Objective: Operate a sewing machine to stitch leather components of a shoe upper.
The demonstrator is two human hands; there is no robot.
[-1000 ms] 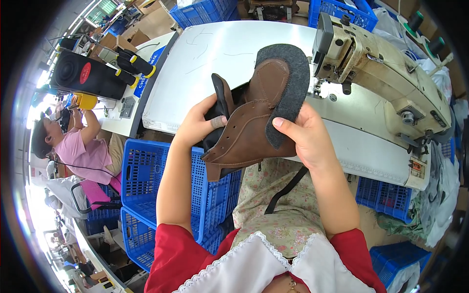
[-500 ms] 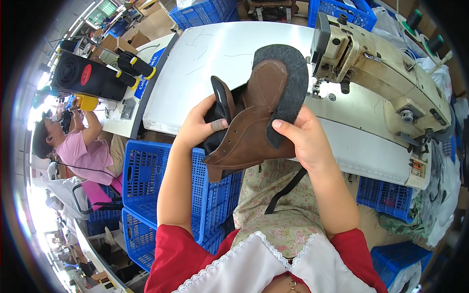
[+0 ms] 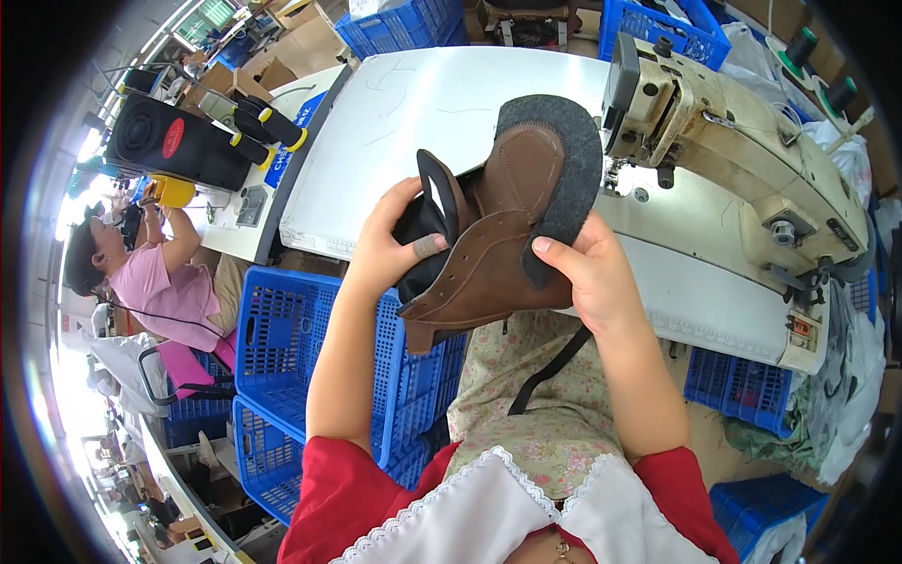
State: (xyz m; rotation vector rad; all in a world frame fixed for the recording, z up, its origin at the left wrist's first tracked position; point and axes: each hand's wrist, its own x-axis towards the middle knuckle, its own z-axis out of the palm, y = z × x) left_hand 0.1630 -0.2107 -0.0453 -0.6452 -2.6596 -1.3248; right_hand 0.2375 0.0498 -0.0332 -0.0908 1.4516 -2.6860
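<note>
Between both hands I hold a brown shoe upper (image 3: pixel 489 273), with a dark grey felt edge along its right side and a row of small holes down its left flap. My left hand (image 3: pixel 395 240) grips its black-lined left part, the thumb wearing a ribbed grey wrap and pressing near the edge. Around the felt-edged right side closes my right hand (image 3: pixel 592 273), its thumb lying on the grey felt. The upper is held up above my lap, by the front edge of the white table (image 3: pixel 376 122). My left fingers are partly hidden behind it.
To the right a cream sewing machine (image 3: pixel 742 141) stands on the table, with dark green thread cones (image 3: pixel 801 47) behind. Blue crates (image 3: pixel 282 329) are stacked at my left; another blue crate (image 3: pixel 738 381) sits under the table's right. A co-worker in pink (image 3: pixel 164 287) works at far left.
The shoe upper and both hands sit slightly lower and farther right in the picture. The grip looks the same, and the surroundings have shifted slightly too.
</note>
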